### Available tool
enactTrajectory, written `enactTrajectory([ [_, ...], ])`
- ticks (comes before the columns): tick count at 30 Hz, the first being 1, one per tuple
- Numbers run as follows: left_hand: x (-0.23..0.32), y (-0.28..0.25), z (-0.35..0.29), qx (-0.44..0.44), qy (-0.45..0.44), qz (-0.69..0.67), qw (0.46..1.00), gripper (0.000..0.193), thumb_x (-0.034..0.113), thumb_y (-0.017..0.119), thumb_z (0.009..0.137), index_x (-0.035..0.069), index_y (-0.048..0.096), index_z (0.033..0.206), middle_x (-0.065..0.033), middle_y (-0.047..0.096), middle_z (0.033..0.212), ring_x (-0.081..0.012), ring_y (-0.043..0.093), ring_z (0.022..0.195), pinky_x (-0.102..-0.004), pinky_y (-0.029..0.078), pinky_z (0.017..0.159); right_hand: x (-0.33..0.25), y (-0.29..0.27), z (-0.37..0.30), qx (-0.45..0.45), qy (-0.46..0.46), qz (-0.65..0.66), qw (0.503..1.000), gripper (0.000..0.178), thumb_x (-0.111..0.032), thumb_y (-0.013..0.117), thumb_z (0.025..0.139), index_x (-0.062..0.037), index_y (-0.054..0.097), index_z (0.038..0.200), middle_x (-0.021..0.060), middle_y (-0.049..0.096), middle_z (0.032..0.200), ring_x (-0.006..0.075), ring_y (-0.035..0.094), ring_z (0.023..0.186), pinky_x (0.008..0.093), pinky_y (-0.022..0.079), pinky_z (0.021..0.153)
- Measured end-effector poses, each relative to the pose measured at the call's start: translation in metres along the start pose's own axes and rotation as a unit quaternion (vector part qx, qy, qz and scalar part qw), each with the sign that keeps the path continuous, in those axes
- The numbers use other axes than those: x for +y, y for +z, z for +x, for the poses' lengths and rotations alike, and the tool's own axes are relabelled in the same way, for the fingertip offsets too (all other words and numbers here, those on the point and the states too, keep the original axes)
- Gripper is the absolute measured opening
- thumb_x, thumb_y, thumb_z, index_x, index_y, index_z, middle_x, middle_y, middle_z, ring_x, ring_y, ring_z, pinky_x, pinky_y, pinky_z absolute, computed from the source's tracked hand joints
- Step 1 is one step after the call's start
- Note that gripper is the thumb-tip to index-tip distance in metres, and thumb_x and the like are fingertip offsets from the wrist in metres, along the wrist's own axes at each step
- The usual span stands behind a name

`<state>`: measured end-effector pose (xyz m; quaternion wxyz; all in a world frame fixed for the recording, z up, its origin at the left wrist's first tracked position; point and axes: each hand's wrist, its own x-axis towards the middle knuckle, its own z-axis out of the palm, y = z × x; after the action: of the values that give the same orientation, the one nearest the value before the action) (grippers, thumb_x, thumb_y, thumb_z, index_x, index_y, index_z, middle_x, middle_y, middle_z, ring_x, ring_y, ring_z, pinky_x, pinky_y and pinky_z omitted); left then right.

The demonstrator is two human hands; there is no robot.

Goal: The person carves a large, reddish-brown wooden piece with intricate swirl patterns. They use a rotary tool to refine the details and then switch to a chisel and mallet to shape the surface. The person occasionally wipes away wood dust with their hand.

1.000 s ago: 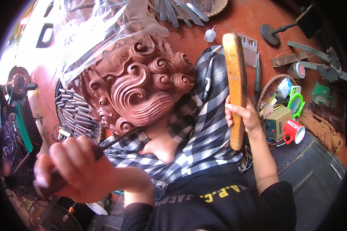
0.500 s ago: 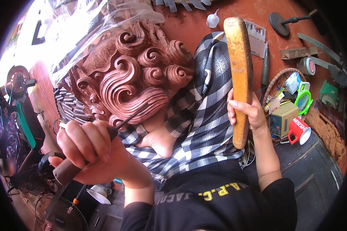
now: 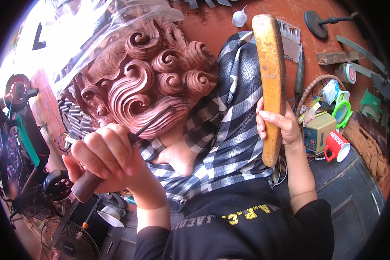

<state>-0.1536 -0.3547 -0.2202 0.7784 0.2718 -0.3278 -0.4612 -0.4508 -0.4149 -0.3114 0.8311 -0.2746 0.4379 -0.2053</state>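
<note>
Your scroll-carved wood block (image 3: 138,89) lies against your bent leg (image 3: 236,99), probably for bracing. Your right hand (image 3: 281,125) wraps the wooden club (image 3: 271,69) low — likely leaving its head free; your left hand's (image 3: 106,154) fingers close around a slim carving tool (image 3: 154,122), shaft toward the block. The woven basket (image 3: 310,88) holds a blue-and-white packet (image 3: 330,91); the clear case (image 3: 291,50), thin pieces (image 3: 290,31).

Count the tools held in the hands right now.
2. A dark-handled tool in the left hand, its thin shaft slanting across the view of the carving; a wooden bar upright in frame in the right hand.
</note>
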Motion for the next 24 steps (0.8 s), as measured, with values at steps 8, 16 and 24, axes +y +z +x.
enactTrajectory([
  [8, -0.01, -0.002, 0.005, -0.023, -0.036, 0.014, 0.999, 0.056, 0.036, 0.024, 0.1, 0.008, 0.052, 0.06, -0.0053, 0.049, 0.051, -0.017, 0.046, 0.039, -0.0296, 0.033, 0.044, -0.003, 0.0, -0.004, -0.014, -0.009, -0.052, 0.999, 0.025, -0.013, 0.066, 0.084, 0.0015, 0.051, 0.098, 0.0066, 0.054, 0.065, 0.0129, 0.055, 0.051, 0.0268, 0.048, 0.047],
  [16, -0.009, 0.0, 0.011, -0.052, -0.041, -0.014, 0.998, 0.055, 0.034, 0.027, 0.099, 0.005, 0.05, 0.059, -0.0088, 0.046, 0.048, -0.018, 0.039, 0.037, -0.029, 0.033, 0.04, -0.043, 0.012, -0.008, -0.082, -0.166, -0.295, 0.937, 0.036, -0.01, 0.077, 0.078, -0.0022, 0.058, 0.108, 0.0012, 0.058, 0.068, 0.0059, 0.055, 0.059, 0.0256, 0.045, 0.056],
  [24, -0.017, 0.003, 0.017, -0.04, -0.065, -0.045, 0.996, 0.053, 0.032, 0.028, 0.098, 0.004, 0.049, 0.058, -0.0076, 0.041, 0.047, -0.0172, 0.034, 0.037, -0.0289, 0.032, 0.039, -0.132, 0.068, -0.02, -0.055, -0.449, -0.557, 0.696, 0.05, -0.004, 0.073, 0.072, 0.0001, 0.056, 0.118, 0.0163, 0.066, 0.092, 0.0294, 0.068, 0.081, 0.0336, 0.051, 0.074],
])
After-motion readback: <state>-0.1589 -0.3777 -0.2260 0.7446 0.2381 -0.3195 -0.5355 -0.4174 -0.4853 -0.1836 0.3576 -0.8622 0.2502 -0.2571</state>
